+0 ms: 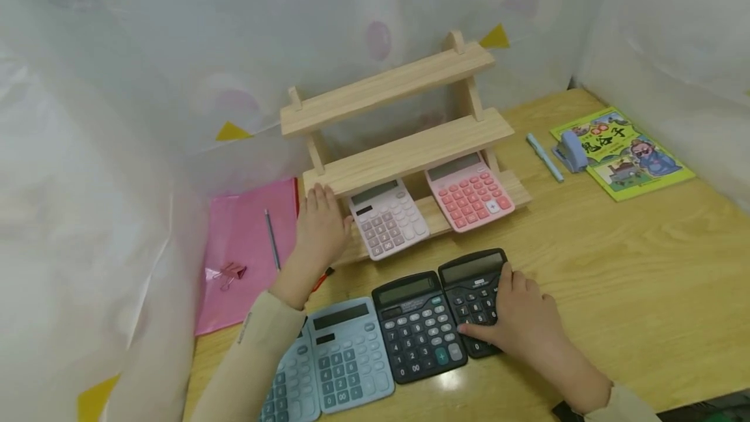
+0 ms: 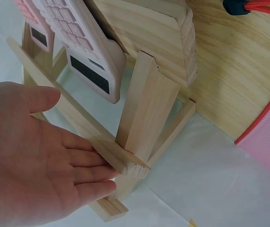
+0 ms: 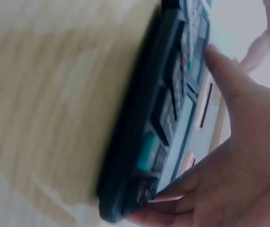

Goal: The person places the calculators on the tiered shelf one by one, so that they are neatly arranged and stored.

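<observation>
My left hand (image 1: 321, 223) has its fingers straight and touches the left end of the middle board of a wooden shelf (image 1: 410, 148). In the left wrist view its palm is bare. My right hand (image 1: 530, 318) spans the rightmost black calculator (image 1: 472, 269), thumb at the left side and fingers at the right edge. Beside it lies a second black calculator (image 1: 404, 290), then a light blue calculator (image 1: 351, 360) and another blue calculator (image 1: 293, 376), partly hidden by my left sleeve. A pale pink calculator (image 1: 389, 220) and a brighter pink calculator (image 1: 469, 195) lean on the lowest board.
To the left, a pink mesh pouch (image 1: 240, 233) carries a pencil (image 1: 272, 239) and red binder clips (image 1: 232, 271). A blue pen (image 1: 545, 158), a blue stapler (image 1: 570, 152) and a picture booklet (image 1: 629, 155) lie at the right. White sheeting (image 1: 234, 38) hangs behind the shelf and at both sides.
</observation>
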